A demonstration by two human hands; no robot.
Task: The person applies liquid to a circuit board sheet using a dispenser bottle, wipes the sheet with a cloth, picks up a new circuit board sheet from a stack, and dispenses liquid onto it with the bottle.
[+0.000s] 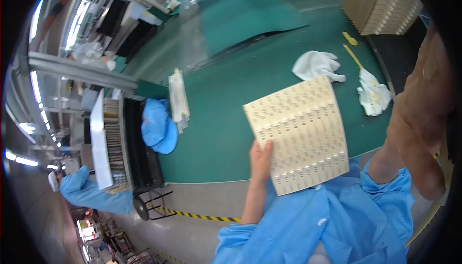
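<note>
Pinching the cream panel point(304, 136) by its edge, the left hand point(261, 159) seemingly leaves the face unobstructed; right hand point(415, 119), finger posture indiscernible

White cloth point(315, 65) on green table point(214, 134)

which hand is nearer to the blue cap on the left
Left. The left hand, holding the left edge of the cream panel, is to the cap's right in view; the right hand is at the picture's far right, well beyond the panel.
</note>
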